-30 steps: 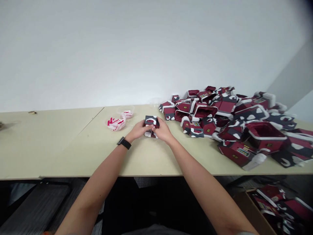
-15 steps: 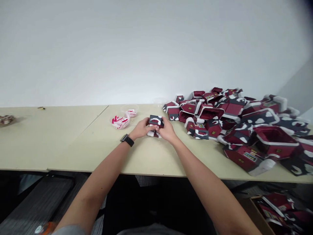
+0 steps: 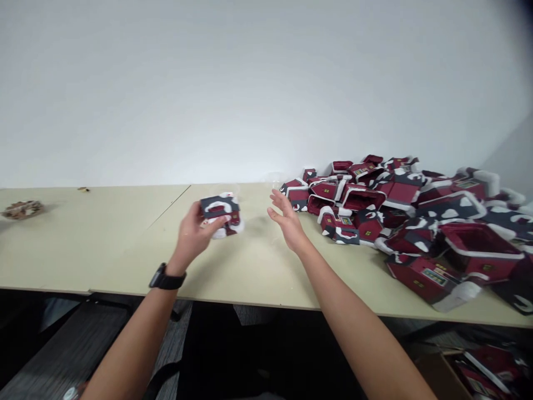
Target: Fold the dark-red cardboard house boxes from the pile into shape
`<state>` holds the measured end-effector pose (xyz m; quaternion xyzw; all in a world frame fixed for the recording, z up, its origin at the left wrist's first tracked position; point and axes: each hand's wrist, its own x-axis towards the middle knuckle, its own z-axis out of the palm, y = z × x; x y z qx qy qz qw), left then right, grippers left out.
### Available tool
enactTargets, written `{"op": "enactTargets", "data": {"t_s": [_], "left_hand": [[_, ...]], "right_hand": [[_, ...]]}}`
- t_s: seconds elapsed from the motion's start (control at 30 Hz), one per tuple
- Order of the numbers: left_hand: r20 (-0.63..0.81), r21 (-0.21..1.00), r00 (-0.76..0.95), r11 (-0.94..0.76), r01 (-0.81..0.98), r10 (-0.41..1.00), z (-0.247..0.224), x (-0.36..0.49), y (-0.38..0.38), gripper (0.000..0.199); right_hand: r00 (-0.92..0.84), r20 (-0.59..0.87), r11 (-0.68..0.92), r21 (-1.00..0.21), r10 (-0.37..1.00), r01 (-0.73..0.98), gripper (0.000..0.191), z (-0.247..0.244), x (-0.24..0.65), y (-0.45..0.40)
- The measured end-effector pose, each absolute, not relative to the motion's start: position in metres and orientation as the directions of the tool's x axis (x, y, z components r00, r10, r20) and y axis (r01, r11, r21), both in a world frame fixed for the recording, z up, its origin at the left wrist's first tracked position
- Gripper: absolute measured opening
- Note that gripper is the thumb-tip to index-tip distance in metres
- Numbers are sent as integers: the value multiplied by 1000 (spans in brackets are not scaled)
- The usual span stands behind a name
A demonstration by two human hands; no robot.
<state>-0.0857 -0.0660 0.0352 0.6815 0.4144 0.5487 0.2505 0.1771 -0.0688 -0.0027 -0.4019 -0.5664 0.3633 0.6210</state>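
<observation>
My left hand (image 3: 194, 236), with a dark watch on its wrist, grips a small house-shaped piece (image 3: 220, 210) with a dark grey roof, white trim and dark red walls. The piece is held above the table, left of centre. My right hand (image 3: 288, 222) is raised over the table with its fingers apart and holds nothing. It is nearest to the left end of a large pile of similar dark red houses (image 3: 360, 197). The red and white items behind the held piece are mostly hidden.
The pale table (image 3: 112, 244) runs along a white wall. A brown cluster (image 3: 23, 209) lies at its far left, with a small yellowish item (image 3: 83, 189) behind. Below the right front edge, a cardboard box (image 3: 441, 372) holds more red pieces.
My left hand has moved left with the house, which both hands held before. My right hand has let go and opened. The view has shifted slightly.
</observation>
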Motion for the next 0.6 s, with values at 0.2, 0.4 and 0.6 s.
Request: {"op": "enactTargets", "data": {"t_s": [0.2,0.4,0.6], "left_hand": [[488,835,-239,-370,407,839,21,-190,-77,57],[440,865,-392,-265,426,808,-6,-233,-84,58],[398,863,-465,-151,481,791,-19,-254,-81,61]], "right_hand": [[144,353,362,-932,924,-38,61,-9,178,-65],[142,336,341,-940,931,-10,50,-16,175,-67],[138,326,325,-945,935,32,47,-22,176,-64]]}}
